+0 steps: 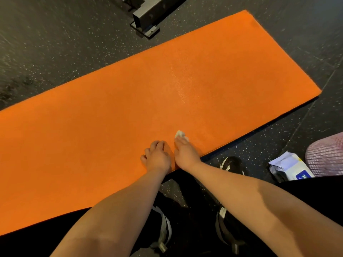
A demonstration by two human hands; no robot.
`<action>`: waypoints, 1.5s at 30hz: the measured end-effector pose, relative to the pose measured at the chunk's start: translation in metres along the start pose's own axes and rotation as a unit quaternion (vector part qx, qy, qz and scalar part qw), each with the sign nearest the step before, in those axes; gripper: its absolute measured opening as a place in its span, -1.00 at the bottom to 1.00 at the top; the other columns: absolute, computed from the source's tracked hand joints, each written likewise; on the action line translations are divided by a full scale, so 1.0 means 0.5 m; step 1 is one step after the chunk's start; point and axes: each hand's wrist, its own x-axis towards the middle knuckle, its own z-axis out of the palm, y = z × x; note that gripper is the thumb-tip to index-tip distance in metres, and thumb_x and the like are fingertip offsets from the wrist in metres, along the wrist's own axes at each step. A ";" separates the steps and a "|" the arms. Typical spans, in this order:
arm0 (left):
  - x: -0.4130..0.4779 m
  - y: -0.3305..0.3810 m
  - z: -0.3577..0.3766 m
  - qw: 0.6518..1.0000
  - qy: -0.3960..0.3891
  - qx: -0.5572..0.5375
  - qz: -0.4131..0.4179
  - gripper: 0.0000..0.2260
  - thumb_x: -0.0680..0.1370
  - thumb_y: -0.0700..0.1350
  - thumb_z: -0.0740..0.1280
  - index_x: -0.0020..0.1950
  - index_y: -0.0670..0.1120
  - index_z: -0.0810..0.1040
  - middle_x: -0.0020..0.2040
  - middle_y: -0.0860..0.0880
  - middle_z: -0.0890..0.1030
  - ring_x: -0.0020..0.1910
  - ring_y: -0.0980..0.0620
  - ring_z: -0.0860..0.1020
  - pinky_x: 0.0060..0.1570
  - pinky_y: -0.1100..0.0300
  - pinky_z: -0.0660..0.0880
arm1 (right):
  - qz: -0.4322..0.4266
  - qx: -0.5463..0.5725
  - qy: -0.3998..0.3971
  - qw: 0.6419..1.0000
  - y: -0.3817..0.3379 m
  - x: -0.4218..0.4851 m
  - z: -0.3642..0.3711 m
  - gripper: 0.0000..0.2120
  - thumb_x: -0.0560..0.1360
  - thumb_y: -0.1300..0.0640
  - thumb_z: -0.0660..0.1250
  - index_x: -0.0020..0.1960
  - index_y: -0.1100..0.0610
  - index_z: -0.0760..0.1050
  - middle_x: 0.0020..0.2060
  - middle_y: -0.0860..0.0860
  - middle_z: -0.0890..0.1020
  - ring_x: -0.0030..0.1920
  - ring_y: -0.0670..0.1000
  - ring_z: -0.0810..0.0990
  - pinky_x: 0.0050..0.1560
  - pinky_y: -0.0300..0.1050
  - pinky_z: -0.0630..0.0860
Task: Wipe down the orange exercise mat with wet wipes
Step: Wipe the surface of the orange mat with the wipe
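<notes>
The orange exercise mat [130, 101] lies flat on the dark speckled floor, running from lower left to upper right. My right hand [185, 154] presses a small white wet wipe [180, 134] onto the mat near its front edge; the wipe sticks out beyond my fingertips. My left hand [157, 158] rests on the mat just to the left of it, fingers loosely curled and holding nothing. A damp sheen shows on the mat beyond the wipe.
A white and blue pack of wet wipes [291, 166] lies on the floor at the right, beside a pink mesh object [326, 156]. A dark metal equipment base [148, 17] stands beyond the mat. My black shoes [232, 164] are at the mat's front edge.
</notes>
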 end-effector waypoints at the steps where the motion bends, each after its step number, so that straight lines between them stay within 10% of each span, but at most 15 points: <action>1: 0.003 -0.001 -0.001 1.000 0.002 -0.004 0.000 -0.52 0.60 -0.15 0.10 0.49 0.16 0.34 0.53 0.13 0.26 0.38 -0.03 0.27 0.28 0.01 0.14 | -0.044 0.009 -0.027 0.999 -0.013 -0.010 0.008 -0.52 0.66 0.24 0.12 0.57 0.15 0.25 0.61 0.09 0.18 0.58 0.10 0.18 0.51 -0.10 0.16; 5: 0.007 -0.016 0.005 0.999 0.004 -0.035 0.004 -0.56 0.62 -0.14 0.12 0.49 0.17 0.36 0.54 0.14 0.27 0.39 -0.01 0.27 0.34 0.03 0.09 | -0.123 -0.004 -0.067 0.990 0.001 -0.006 0.008 -0.48 0.69 0.22 0.11 0.63 0.12 0.14 0.62 0.05 0.13 0.63 0.05 0.03 0.60 -0.10 0.01; 11: -0.014 -0.030 0.018 0.999 0.007 -0.023 0.034 -0.49 0.62 -0.19 0.15 0.55 0.14 0.30 0.61 0.12 0.17 0.48 -0.08 0.18 0.43 0.05 -0.01 | 0.046 -0.038 0.015 0.998 0.027 0.029 -0.007 -0.42 0.64 0.23 0.11 0.64 0.20 0.07 0.64 0.09 0.03 0.63 0.08 -0.11 0.60 -0.04 0.00; 18: -0.018 -0.050 0.021 0.995 0.009 -0.066 0.069 -0.55 0.67 -0.13 0.12 0.58 0.04 0.28 0.61 0.06 0.21 0.50 -0.06 0.19 0.45 0.14 -0.05 | -0.132 -0.045 -0.080 0.987 0.008 -0.029 0.018 -0.49 0.71 0.17 0.08 0.64 0.11 0.12 0.63 0.02 0.08 0.63 0.04 -0.04 0.62 -0.04 -0.03; 25: -0.039 -0.063 0.021 0.993 -0.024 -0.032 0.112 -0.52 0.68 -0.11 0.13 0.62 0.02 0.19 0.63 0.03 0.12 0.58 -0.06 0.07 0.56 -0.06 -0.14 | 0.040 -0.064 0.023 0.997 0.035 -0.028 -0.007 -0.52 0.66 0.20 0.13 0.57 0.22 0.24 0.61 0.13 0.15 0.61 0.15 0.08 0.57 0.05 0.17; 32: -0.061 -0.070 0.029 0.990 -0.064 -0.031 0.126 -0.46 0.65 0.00 0.18 0.63 0.06 0.14 0.66 0.05 0.00 0.62 0.02 -0.07 0.56 -0.04 -0.25 | -0.096 -0.085 -0.066 0.990 0.023 -0.097 0.016 -0.51 0.68 0.16 0.12 0.60 0.10 0.23 0.61 0.00 0.17 0.62 0.03 0.05 0.60 -0.01 0.10; 39: -0.077 -0.069 0.023 0.988 -0.076 -0.014 0.133 -0.45 0.59 -0.09 0.29 0.57 0.09 0.24 0.65 0.02 0.02 0.62 0.01 -0.07 0.55 -0.07 -0.22 | 0.072 -0.066 -0.013 0.995 0.038 -0.076 -0.017 -0.60 0.61 0.24 0.15 0.44 0.24 0.37 0.57 0.11 0.23 0.56 0.16 0.14 0.54 0.09 0.23; 45: -0.077 -0.083 0.018 0.988 -0.050 0.013 0.148 -0.72 0.64 0.01 0.29 0.35 0.10 0.48 0.62 0.06 0.19 0.62 0.03 0.05 0.57 -0.05 -0.06 | -0.077 -0.060 -0.106 0.989 0.007 -0.149 0.010 -0.48 0.64 0.22 0.16 0.59 0.12 0.25 0.61 0.00 0.17 0.62 0.04 0.05 0.58 -0.03 0.12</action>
